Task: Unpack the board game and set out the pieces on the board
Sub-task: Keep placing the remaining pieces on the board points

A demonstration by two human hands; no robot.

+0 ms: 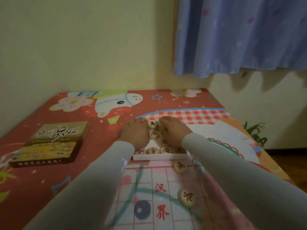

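Both hands over tray (159, 157) | left hand (136, 132), right hand (172, 130) curled among pieces (153, 135), grip unclear | board (149, 196) lay nearer the person, two pieces (180, 166) already on it

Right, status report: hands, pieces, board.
Both hands, left and right, in white tray among pieces. Two pieces on board. Lid aside. Nothing obstructing.

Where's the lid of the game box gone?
The box lid lies flat on the red bedcover at the left, apart from the white tray of pieces.
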